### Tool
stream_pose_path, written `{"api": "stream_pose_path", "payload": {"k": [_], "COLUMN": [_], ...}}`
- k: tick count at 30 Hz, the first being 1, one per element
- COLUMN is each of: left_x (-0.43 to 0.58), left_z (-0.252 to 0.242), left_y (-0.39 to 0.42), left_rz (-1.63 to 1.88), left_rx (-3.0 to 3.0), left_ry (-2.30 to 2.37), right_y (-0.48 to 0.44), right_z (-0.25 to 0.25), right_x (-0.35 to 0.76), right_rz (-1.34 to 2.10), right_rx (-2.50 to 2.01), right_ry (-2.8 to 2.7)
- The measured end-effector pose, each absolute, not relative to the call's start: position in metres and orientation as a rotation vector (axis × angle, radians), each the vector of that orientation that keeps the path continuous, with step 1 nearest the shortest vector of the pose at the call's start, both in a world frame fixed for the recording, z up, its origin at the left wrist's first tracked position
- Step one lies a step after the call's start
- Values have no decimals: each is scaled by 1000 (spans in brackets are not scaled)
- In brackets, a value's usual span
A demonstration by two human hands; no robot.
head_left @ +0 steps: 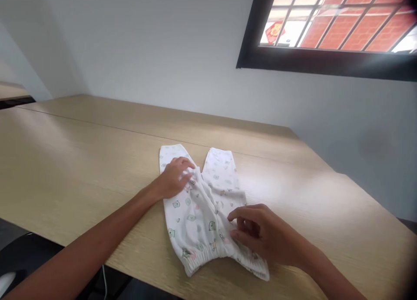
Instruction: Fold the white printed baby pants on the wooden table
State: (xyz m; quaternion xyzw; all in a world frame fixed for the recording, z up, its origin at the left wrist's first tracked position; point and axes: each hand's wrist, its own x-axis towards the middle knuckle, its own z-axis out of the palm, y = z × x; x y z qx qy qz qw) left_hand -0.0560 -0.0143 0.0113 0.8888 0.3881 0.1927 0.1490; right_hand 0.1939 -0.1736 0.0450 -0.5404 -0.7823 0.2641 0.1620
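A pair of small white pants (202, 221) with a pattern of little animals lies on the wooden table. The elastic waistband faces me and the two legs point away. Creases run down the middle of the cloth. My left hand (177, 176) rests on the upper part of the left-hand leg, its fingers bent and apart. Over the right side, close to the waistband, my right hand (256, 230) has its fingers curled and its thumb apart from them. I see no cloth gripped in either hand.
The wide light-wood table (97, 161) has a seam across it behind the pants. A white wall (163, 52) stands behind it, with a dark-framed, barred window (325, 58) at upper right. Below the near edge at left is a black chair (29, 256).
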Motion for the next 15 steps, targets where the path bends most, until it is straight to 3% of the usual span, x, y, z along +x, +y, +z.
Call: {"api": "stream_pose_path", "payload": {"k": [6, 15], "left_x": [-47, -46], "left_z": [11, 19], "left_y": [-27, -39], "left_rz": [379, 633], "left_rx": [2573, 2496], "left_ry": [699, 571], "right_y": [-171, -171], "right_z": [41, 34], "right_x": [201, 202], "right_rz": [487, 141], "right_rx": [-1458, -1762], "right_ry": [-2263, -2350]}}
